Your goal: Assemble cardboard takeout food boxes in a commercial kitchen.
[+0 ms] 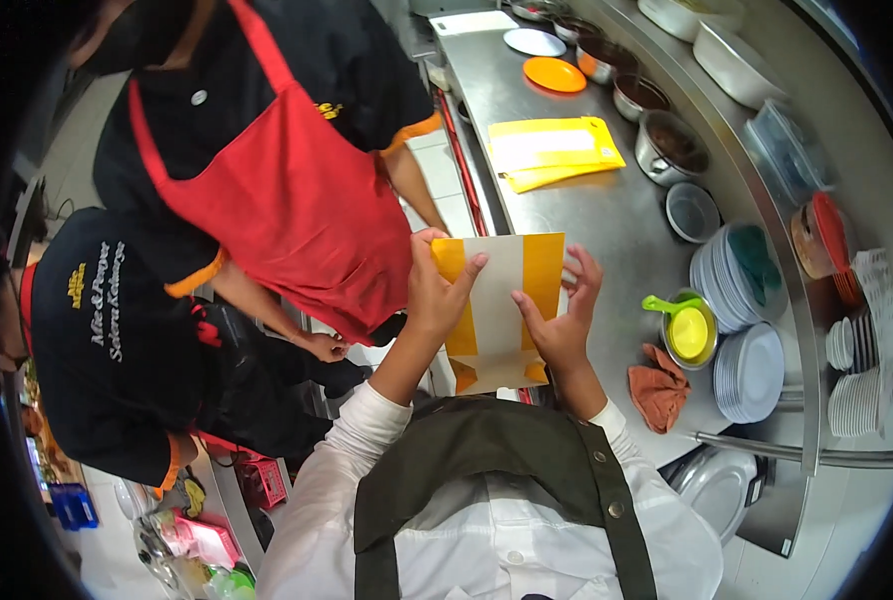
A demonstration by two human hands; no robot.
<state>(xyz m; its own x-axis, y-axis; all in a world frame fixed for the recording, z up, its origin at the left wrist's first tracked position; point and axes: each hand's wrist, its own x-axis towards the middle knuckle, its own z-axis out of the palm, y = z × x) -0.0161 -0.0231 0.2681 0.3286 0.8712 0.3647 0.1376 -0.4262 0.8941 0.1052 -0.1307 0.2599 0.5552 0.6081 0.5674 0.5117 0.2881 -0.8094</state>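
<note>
apparently things stood partway: one yellow-and-white paper bag [495, 310] was up between both hands, over the counter's near edge, one end creased into a fold, while further bags [557, 150] lay flat on the counter [622, 250], seemingly left to handle. whether the held one had been opened or filled, i could not tell. the left hand [439, 285] pinched its left edge, thumb in front; the right hand [567, 325] laid a thumb on the front, fingers spread past the right edge, their pressure unclear. beyond, a metal bowl [706, 358] held a yellow cup-like piece [689, 332] and a green-handled utensil [657, 303]; a steel pot [650, 158] held something dark.
</note>
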